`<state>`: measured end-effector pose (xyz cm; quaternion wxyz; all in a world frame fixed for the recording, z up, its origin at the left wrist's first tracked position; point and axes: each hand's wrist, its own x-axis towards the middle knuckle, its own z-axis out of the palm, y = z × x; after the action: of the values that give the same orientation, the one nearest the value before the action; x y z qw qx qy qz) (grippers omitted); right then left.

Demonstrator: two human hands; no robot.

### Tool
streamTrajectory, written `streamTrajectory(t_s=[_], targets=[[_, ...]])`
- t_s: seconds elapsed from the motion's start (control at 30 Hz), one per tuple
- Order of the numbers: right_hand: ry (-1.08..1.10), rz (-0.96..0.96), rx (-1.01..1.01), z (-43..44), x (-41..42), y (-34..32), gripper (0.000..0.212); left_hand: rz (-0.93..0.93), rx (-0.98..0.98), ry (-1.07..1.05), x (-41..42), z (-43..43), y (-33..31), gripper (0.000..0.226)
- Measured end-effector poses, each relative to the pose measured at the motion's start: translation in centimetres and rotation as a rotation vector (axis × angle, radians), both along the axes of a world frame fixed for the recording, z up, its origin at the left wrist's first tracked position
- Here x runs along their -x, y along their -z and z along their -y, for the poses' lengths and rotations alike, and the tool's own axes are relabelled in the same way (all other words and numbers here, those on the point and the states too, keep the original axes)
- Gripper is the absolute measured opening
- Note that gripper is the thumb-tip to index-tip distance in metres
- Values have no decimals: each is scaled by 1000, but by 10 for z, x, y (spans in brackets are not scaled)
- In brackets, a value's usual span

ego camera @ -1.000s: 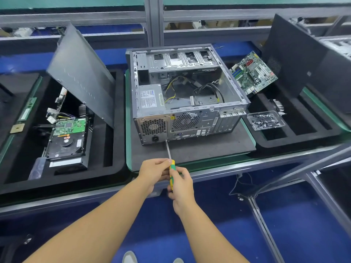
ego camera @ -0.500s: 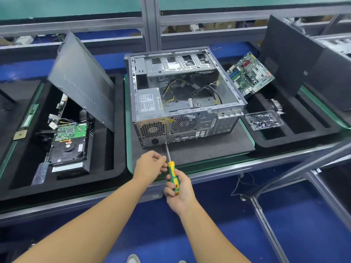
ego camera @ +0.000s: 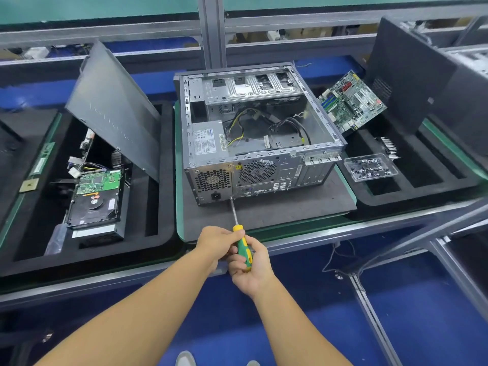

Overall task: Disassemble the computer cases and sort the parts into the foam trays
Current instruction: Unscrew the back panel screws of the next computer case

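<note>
Open grey steel computer case point(ego camera: 253, 143) sits on dark foam mat point(ego camera: 290, 207), rear panel facing the near edge. Right hand point(ego camera: 253, 270) wraps green-and-yellow screwdriver point(ego camera: 244, 247) to turn it. Left hand point(ego camera: 216, 241) pinches the collar to steady the tip at the panel's lower edge, probably on a power-supply screw.

The grey computer case point(ego camera: 253, 143) lies on its side, open side up, with the power supply point(ego camera: 208, 143) inside. The left foam tray point(ego camera: 166, 207) holds a hard drive point(ego camera: 92, 204) and a leaning side panel point(ego camera: 113, 109). The right foam tray point(ego camera: 409, 204) holds a tilted motherboard point(ego camera: 351, 101).
</note>
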<state>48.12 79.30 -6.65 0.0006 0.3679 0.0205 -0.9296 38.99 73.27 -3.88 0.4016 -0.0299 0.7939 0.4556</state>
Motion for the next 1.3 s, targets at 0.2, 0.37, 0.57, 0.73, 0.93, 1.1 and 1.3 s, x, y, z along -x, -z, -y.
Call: streamTrajectory(t_s=[0.2,0.37,0.57,0.73,0.93,1.1,1.3], targets=[[-214,93,-279,0,-8,-2,38,-32,37,-132,-10,-8,4,30],[-198,39,-249,-6,-17,-4,36,33,-36,-125,-7,-5,4,33],[-124,273,-485,7,-1,-11,29,118,-33,-93,-3,-7,3,40],[-126,475,-971,22,4,-12,23,191,-65,-87,-5,-9,1,41],[-169,308,-755,21,-8,-17,34,220,-76,-121,0,-8,-4,32],[-121,167,-376,11,-18,-16,28,309,-120,-49,2,0,-5,25],[-70,248,-649,23,-6,-18,19,278,-79,-34,-5,-1,-7,39]])
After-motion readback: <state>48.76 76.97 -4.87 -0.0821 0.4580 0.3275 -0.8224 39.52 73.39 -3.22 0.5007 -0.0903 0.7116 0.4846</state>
